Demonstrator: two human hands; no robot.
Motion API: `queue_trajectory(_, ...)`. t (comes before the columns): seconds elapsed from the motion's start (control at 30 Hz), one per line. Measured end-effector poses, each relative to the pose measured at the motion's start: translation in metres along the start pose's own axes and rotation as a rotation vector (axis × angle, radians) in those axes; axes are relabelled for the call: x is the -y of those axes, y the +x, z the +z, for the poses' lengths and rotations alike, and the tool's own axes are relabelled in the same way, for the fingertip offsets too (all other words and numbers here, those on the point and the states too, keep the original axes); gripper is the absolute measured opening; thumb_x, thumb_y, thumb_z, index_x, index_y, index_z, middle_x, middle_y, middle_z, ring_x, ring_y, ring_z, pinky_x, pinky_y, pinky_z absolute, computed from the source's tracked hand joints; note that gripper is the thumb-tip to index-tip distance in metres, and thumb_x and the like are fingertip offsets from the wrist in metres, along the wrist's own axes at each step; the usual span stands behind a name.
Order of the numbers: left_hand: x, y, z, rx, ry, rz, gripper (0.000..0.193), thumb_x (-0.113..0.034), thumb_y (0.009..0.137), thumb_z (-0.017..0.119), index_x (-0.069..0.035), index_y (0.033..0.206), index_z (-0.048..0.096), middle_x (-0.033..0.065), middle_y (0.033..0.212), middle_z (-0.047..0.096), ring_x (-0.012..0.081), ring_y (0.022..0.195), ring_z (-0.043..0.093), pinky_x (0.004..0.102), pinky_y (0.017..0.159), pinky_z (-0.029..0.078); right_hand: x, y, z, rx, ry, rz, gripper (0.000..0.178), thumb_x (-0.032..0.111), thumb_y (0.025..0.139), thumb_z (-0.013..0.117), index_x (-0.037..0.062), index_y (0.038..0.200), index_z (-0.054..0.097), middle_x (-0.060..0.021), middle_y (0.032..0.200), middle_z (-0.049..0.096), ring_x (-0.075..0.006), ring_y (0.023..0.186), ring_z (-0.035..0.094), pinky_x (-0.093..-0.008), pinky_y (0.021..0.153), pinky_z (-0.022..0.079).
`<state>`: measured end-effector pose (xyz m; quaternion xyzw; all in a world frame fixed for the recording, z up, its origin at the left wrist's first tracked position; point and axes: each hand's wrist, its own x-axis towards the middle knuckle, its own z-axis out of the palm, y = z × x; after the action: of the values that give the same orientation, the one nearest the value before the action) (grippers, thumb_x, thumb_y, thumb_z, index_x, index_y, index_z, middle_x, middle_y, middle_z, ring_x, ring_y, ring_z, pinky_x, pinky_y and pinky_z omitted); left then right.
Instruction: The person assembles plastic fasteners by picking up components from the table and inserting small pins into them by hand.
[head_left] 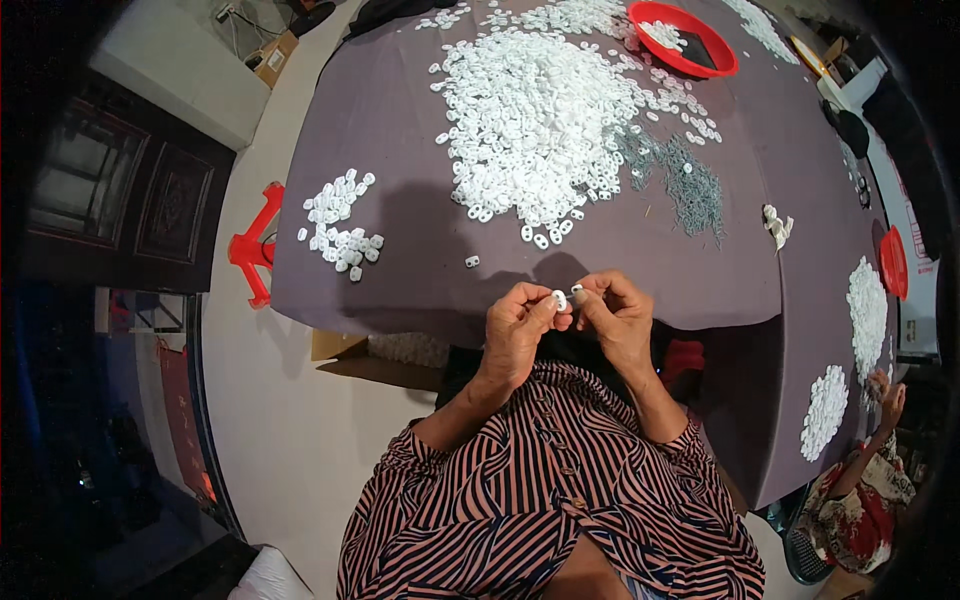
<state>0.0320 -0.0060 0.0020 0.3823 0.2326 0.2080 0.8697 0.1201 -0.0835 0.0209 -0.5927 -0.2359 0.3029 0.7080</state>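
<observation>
Just beyond the table's near edge, my left hand pinches a small white oval piece with two holes between thumb and fingers. Close against it, my right hand is closed on a second small white piece, partly covered by its fingertips. A thin grey bit seems to lie between the two pieces, too small to make out. One white piece lies alone ahead of my left hand. A large heap of such pieces covers the middle, beside a pile of thin grey pins.
A smaller group of white pieces lies at the left. Far right of the heap stands a red bowl. A crumpled pale scrap lies rightward. Another person's hand works at the right. A red stool and cardboard box stand below.
</observation>
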Motion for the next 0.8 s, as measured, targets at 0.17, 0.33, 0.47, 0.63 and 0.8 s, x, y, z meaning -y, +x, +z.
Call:
queue_trajectory(0.17, 0.0, 0.0008, -0.0016, 0.005, 0.01, 0.002, 0.013, -0.009, 0.075, 0.042, 0.003, 0.081, 0.043, 0.0085, 0.074, 0.05, 0.0121, 0.064, 0.048, 0.0241, 0.062, 0.041, -0.0025, 0.001, -0.0011, 0.002, -0.024, 0.017, 0.003, 0.002, 0.069, 0.048, -0.001, 0.071, 0.048, 0.0004, 0.057, 0.046, -0.0039, 0.045, 0.042, -0.0144, 0.041, 0.034)
queue_trajectory(0.33, -0.0009, 0.0015, -0.0002, -0.003, -0.001, -0.005, 0.013, -0.009, 0.075, 0.042, 0.003, 0.08, 0.043, 0.0082, 0.073, 0.05, 0.0118, 0.064, 0.048, 0.0234, 0.062, 0.04, -0.0007, 0.0011, 0.0, 0.011, -0.005, 0.033, 0.004, 0.002, 0.07, 0.048, -0.0008, 0.072, 0.048, 0.0003, 0.057, 0.046, -0.0039, 0.045, 0.042, -0.0144, 0.041, 0.035)
queue_trajectory(0.47, 0.0012, 0.0019, -0.001, 0.013, -0.003, 0.005, 0.012, -0.008, 0.075, 0.041, 0.002, 0.08, 0.043, 0.0076, 0.072, 0.05, 0.0116, 0.063, 0.047, 0.0231, 0.061, 0.04, -0.0021, 0.0007, 0.0001, 0.011, -0.012, 0.047, 0.004, 0.003, 0.07, 0.048, -0.0005, 0.071, 0.048, 0.0002, 0.058, 0.046, -0.0039, 0.046, 0.042, -0.0144, 0.041, 0.035)
queue_trajectory(0.63, 0.0048, 0.0036, -0.0049, 0.021, 0.066, 0.043, 0.01, -0.008, 0.074, 0.043, 0.002, 0.079, 0.044, 0.0059, 0.07, 0.049, 0.0101, 0.06, 0.046, 0.021, 0.058, 0.04, -0.0052, 0.0012, 0.0001, 0.062, -0.021, 0.035, 0.004, 0.003, 0.071, 0.047, -0.0009, 0.071, 0.048, -0.0004, 0.059, 0.047, -0.0043, 0.047, 0.043, -0.0146, 0.042, 0.035)
queue_trajectory(0.8, 0.005, 0.0031, -0.007, 0.023, 0.156, 0.052, 0.009, -0.007, 0.074, 0.043, 0.001, 0.078, 0.044, 0.0056, 0.067, 0.049, 0.009, 0.057, 0.045, 0.019, 0.054, 0.038, -0.0078, 0.0004, -0.0029, 0.101, -0.042, 0.037, 0.007, 0.004, 0.072, 0.046, -0.002, 0.074, 0.049, -0.0012, 0.059, 0.048, -0.0047, 0.048, 0.043, -0.0151, 0.043, 0.036)
